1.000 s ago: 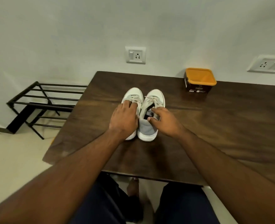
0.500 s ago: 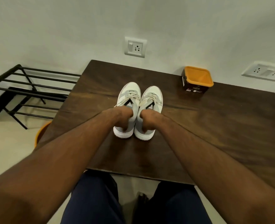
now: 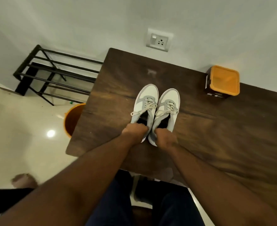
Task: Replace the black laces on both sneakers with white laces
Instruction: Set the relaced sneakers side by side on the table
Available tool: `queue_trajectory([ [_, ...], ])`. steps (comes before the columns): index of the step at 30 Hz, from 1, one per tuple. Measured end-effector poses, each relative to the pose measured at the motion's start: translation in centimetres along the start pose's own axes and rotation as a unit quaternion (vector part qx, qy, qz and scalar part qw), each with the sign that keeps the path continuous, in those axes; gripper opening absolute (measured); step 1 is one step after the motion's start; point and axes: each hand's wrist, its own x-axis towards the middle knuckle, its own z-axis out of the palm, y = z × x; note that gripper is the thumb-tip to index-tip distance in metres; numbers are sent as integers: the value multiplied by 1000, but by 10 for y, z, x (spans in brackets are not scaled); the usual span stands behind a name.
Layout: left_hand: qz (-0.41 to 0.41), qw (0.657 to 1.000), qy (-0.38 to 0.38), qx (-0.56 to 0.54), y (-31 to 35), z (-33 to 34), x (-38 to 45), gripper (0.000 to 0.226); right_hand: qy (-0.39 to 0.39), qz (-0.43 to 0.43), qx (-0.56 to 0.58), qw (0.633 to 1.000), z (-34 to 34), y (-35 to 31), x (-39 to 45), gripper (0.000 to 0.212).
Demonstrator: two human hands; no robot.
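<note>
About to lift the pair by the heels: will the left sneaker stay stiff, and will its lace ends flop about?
The left sneaker probably holds its shape, since its sole looks thick. Its loose white lace will likely dangle, as one end trails over the side. The left hand grips only the heel, so the toe may dip.

Sneakers (image 3: 157, 101) white with grey panels, laces (image 3: 148, 106) off-white. Table (image 3: 216, 128) dark brown woodgrain. Box (image 3: 222, 82) beyond right hand (image 3: 165, 139): black, orange lid.
</note>
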Motion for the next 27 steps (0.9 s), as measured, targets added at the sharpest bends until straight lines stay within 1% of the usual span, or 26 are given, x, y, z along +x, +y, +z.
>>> queue_trajectory([
  [3,-17,1000,-4,-23,4,-7,-35,35,-37,13,28,999,-17,-14,-24,26],
  [6,-33,999,-10,-35,-1,-10,-80,37,-80,-1,30,996,-29,-39,-52,25],
  [11,-66,996,-18,-53,-31,-8,-142,37,-112,-50,18,992,-33,-91,-82,27],
  [13,-85,994,-24,-72,-54,-9,-166,36,-121,-66,3,990,-38,-123,-87,30],
  [18,-107,988,-18,-114,-138,-22,-211,35,-144,-80,-18,986,-46,-221,-79,34],
  [20,-95,990,-27,-104,-182,-35,-227,34,-151,-68,-10,986,-50,-267,-72,37],
  [24,-76,993,-28,-87,-274,-69,-246,38,-144,-57,12,988,-58,-352,-50,35],
  [27,-86,993,-30,-77,-326,-98,-254,42,-135,-52,34,989,-64,-403,-33,38],
])
